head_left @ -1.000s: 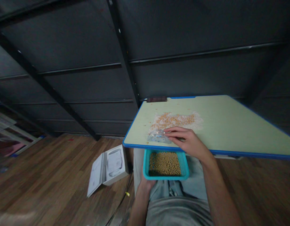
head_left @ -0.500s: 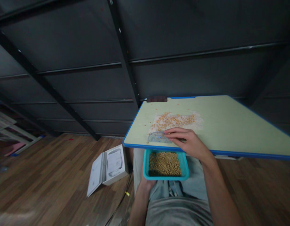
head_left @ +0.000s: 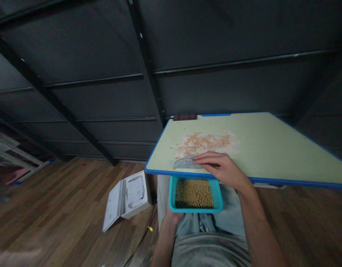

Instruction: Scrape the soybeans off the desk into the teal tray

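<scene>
Compared with a second ago, the clear plastic protractor (head_left: 185, 163) is lying flatter on the table (head_left: 271, 148), showing its half-round outline, where before it looked like a crumpled glinting patch; the right hand (head_left: 222, 168) has barely shifted. The protractor is sitting near the table's front edge, just this side of the scattered beans (head_left: 205, 142), which are lying mixed with pale white grains in a loose patch on the smooth, light green tabletop with its blue rim. The right hand is reaching leftward, palm down, fingers stretched out and close together, their tips pressing on the protractor's right end; it is grasping nothing. The left hand (head_left: 172, 215) is staying below the table edge, holding the turquoise plastic basket (head_left: 219, 202) from underneath, mostly hidden by it; the rectangular basket is resting over the person's lap, filled with round yellow beans. An open white box (head_left: 126, 198) is lying on the wooden floor.
</scene>
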Motion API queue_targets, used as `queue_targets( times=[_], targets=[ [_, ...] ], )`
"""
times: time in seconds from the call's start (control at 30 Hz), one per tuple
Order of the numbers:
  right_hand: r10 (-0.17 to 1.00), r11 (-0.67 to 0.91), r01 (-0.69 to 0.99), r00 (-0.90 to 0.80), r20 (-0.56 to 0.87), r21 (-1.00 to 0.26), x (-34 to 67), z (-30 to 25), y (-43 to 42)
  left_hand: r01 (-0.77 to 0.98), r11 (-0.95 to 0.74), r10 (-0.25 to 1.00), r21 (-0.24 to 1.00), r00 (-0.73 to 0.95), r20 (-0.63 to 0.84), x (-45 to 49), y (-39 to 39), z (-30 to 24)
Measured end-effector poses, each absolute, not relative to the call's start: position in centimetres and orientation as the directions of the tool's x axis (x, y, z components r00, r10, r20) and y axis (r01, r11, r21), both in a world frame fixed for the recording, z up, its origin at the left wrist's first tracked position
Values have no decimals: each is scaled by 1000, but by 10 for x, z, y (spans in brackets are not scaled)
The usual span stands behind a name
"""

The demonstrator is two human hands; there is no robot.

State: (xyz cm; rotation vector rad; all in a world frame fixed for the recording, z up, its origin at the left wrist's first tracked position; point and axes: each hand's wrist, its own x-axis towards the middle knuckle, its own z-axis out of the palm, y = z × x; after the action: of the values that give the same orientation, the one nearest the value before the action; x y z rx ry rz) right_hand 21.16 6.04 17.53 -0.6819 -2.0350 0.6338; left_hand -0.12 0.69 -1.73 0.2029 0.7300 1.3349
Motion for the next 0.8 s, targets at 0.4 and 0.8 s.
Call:
queue_targets(
  times=[0.4, 0.8],
  targets=[
    [682, 705, 209, -460, 569, -677, 211, 176, 59, -818, 253, 915, 516, 30, -402, -2, 7, -17],
    [701, 698, 235, -418, 578, -676, 212, 174, 60, -796, 268, 926, 542, 59, -372, -3, 9, -21]
  ],
)
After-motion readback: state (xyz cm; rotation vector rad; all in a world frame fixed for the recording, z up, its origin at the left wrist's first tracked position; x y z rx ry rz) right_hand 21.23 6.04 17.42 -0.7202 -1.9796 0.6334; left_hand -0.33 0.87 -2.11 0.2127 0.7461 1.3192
